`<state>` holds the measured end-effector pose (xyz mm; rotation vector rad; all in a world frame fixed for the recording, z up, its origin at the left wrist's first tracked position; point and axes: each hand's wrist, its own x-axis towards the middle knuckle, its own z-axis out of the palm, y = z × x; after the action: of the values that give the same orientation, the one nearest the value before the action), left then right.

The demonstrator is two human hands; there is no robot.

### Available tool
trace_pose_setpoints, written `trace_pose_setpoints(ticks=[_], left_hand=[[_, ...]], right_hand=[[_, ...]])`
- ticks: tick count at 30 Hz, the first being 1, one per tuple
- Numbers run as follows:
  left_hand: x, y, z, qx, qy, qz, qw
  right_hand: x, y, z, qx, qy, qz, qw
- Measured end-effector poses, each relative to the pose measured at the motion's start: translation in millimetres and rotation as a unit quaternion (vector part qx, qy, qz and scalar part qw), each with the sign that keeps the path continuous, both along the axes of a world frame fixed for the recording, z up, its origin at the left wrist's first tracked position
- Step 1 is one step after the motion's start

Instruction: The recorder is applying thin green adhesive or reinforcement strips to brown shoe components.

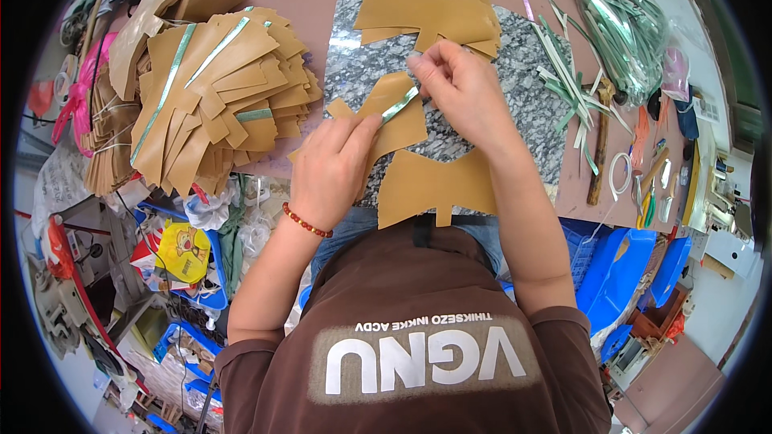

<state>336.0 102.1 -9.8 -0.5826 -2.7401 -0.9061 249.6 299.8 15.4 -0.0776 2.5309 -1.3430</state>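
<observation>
My left hand [334, 157] presses a tan leather-like cut piece [394, 133] against the speckled stone slab [346, 48]. Its fingertips rest on a shiny green strip [400, 104] that lies slantwise across that piece. Just beyond the strip's upper end, my right hand [458, 84] is closed with thumb and forefinger together; what they pinch, if anything, is too small to make out. Nearer my body lies another tan piece [438, 185] with a small tab. More tan pieces [430, 8] are stacked on the slab's far part.
To the left, a big fanned pile of tan pieces [217, 96] carries several green strips. On the right lie loose strips [571, 88], a clear bag of green strips [623, 32], a wooden stick [600, 145] and small tools [650, 193]. Blue bins [615, 273] stand below the table.
</observation>
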Motion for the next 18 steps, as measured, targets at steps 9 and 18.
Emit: trace_pose_setpoints(ticks=[9,18], left_hand=[[-34,-1,3,0.036,-0.008,-0.065,0.997],[-30,3,-2,-0.023,-0.022,-0.045,0.998]], right_hand=[[21,-1,-9,-0.097,0.024,-0.018,0.995],[58,4,-1,-0.121,0.054,-0.003,0.991]])
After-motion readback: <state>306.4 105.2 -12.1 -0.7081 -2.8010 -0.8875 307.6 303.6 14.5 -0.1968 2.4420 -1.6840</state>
